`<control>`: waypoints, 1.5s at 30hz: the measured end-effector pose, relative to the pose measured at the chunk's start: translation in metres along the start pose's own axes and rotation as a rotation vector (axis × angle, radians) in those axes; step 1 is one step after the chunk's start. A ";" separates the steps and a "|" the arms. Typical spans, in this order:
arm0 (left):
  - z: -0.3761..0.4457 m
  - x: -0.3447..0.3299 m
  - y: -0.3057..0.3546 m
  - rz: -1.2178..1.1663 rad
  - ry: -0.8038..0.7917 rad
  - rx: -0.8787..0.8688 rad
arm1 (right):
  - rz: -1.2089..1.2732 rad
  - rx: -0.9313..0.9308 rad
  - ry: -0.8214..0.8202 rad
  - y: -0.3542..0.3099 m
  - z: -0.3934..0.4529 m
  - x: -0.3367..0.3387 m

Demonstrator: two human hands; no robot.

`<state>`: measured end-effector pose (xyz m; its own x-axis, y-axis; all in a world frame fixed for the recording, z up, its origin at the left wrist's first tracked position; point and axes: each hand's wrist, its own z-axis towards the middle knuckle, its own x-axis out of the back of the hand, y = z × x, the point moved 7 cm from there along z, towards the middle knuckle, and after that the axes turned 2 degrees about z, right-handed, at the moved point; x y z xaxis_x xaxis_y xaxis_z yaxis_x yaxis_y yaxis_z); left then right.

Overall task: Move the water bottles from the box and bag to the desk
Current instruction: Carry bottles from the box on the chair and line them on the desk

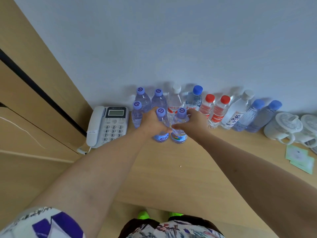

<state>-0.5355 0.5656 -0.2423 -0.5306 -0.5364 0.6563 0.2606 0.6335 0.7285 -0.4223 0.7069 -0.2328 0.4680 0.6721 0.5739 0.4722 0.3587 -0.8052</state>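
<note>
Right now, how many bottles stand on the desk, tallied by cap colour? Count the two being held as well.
Purple caps with a swirl: 5, including the one the left hand grips and the one the right hand grips
White caps: 2
Red caps: 2
Blue caps: 3
Total: 12 bottles

Right cup [310, 127] cut off by the frame edge

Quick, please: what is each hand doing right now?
Left hand: grips a purple-cap bottle.
Right hand: grips the next purple-cap bottle.
</note>
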 end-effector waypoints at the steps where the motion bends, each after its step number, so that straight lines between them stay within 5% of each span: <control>1: 0.001 0.004 0.003 0.038 -0.028 0.000 | -0.009 -0.007 -0.009 -0.002 0.000 -0.001; 11: 0.003 0.032 0.044 0.474 -0.077 -0.249 | -0.097 -0.001 -0.043 -0.016 -0.008 0.004; 22: 0.011 0.039 0.053 0.577 -0.089 -0.426 | 0.002 0.061 0.040 -0.028 -0.003 0.000; 37: 0.010 0.044 0.049 0.552 -0.118 -0.415 | -0.310 0.103 -0.015 -0.053 0.014 -0.006; 45: 0.009 0.044 0.049 0.570 -0.122 -0.430 | -0.205 0.075 0.021 -0.044 0.009 -0.008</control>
<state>-0.5534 0.5781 -0.1794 -0.2968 -0.1062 0.9490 0.8047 0.5073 0.3085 -0.4535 0.6911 -0.2035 0.3838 0.5663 0.7294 0.5025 0.5347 -0.6794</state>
